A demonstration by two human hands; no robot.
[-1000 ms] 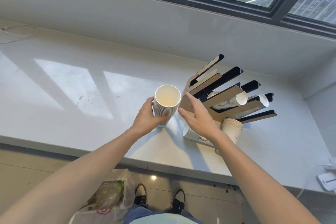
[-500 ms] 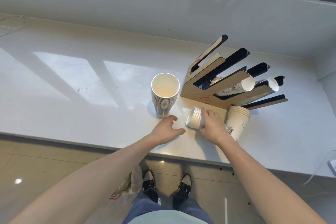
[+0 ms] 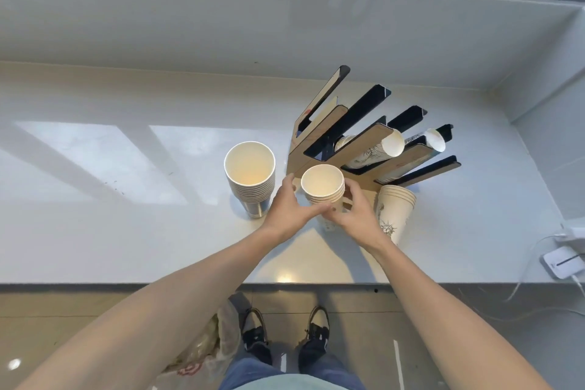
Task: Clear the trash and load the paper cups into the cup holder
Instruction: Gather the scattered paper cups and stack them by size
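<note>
A: How is the small stack of cups (image 3: 323,188) being held?

B: It is gripped from both sides. The left hand (image 3: 289,210) is curled round its left wall, with the thumb laid across the front low down; the right hand (image 3: 354,215) is wrapped round its right wall. The stack is kept upright, mouth up, in front of the cup holder's foot. Whether its base rests on the bench (image 3: 95,231) cannot be told, since it is hidden by the hands.

A: What is found just beside it?

B: A taller stack of cups (image 3: 250,177) is stood upright on the bench just left of the left hand. To the right, a printed stack (image 3: 394,212) is seen beside the right wrist, leaning slightly.

A: And the cup holder (image 3: 357,133)?

B: It is set behind the held stack, its slanted slots fanned up and to the right. Two slots are occupied by cup stacks (image 3: 392,144), mouths pointed right; the others are seen bare.

A: Anything further out?

B: A white device (image 3: 562,263) with cables is laid at the bench's right edge. On the floor, a plastic bag (image 3: 205,351) is seen by the shoes.
</note>
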